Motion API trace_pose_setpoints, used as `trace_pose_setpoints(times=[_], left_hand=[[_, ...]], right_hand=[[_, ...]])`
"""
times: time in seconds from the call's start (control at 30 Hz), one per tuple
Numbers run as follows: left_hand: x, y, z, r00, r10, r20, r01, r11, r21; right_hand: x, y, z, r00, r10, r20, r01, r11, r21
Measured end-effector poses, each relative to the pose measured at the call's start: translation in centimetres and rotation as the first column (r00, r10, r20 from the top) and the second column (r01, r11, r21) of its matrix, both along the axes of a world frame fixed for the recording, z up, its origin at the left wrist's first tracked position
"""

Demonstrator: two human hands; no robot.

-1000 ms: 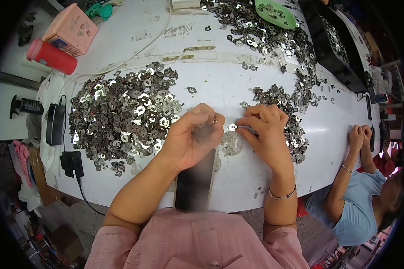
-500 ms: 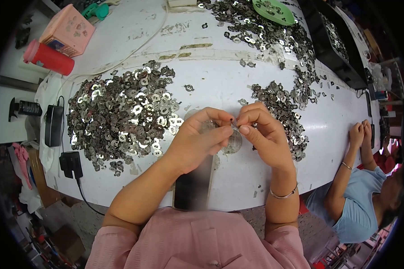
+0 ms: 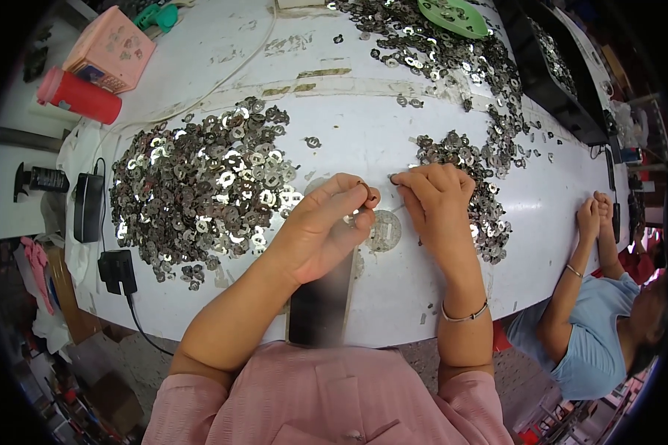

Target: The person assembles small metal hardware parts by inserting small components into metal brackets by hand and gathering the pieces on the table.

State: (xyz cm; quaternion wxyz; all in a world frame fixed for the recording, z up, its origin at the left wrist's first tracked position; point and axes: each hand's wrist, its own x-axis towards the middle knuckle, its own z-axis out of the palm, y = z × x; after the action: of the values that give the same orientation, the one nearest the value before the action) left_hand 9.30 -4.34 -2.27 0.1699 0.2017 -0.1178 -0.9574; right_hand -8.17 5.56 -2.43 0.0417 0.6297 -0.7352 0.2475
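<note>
the left hand [image 3: 326, 226] pinches a small metal ring [image 3: 367, 194] between thumb and fingertips, just above a round perforated metal disc [image 3: 384, 230] that lies flat on the white table [image 3: 334, 104]. the right hand [image 3: 436, 199] is curled with its fingers pressed together, fingertips at the upper right of the disc; what they grip is too small to tell. a dark flat phone [image 3: 319, 300] lies just below the disc, partly under the left forearm. a large heap of silvery metal washers [image 3: 200, 189] spreads to the left of the disc, and a smaller heap [image 3: 467, 170] lies to its right, under and beyond the right hand. far up and left of the disc sit a red bottle [image 3: 78, 95] and a pink box [image 3: 110, 48]. to the right of the disc, at the table edge, another person's clasped hands [image 3: 595, 215] rest.
</note>
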Motion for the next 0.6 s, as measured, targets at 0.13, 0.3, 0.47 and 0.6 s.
trace_pose_setpoints(times=[0.13,0.3,0.47,0.6], left_hand=[[0.2,0.0,-0.1,0.999,0.029,0.027,-0.026,0.995,-0.098],[0.2,-0.2,0.1,1.000,-0.016,0.015,0.018,0.991,-0.130],[0.1,0.0,0.7,0.999,-0.033,0.040,0.035,0.998,-0.049],[0.0,0.5,0.4,0.987,-0.022,0.156,0.053,0.979,-0.197]], right_hand=[[0.2,0.0,0.8,0.970,0.015,0.241,-0.018,1.000,0.010],[0.3,0.2,1.2,0.388,-0.030,0.921,0.044,0.999,0.014],[0.6,0.2,1.5,-0.068,0.106,0.992,0.056,0.993,-0.102],[1.0,0.1,1.1,0.012,0.104,0.995,0.001,0.995,-0.104]])
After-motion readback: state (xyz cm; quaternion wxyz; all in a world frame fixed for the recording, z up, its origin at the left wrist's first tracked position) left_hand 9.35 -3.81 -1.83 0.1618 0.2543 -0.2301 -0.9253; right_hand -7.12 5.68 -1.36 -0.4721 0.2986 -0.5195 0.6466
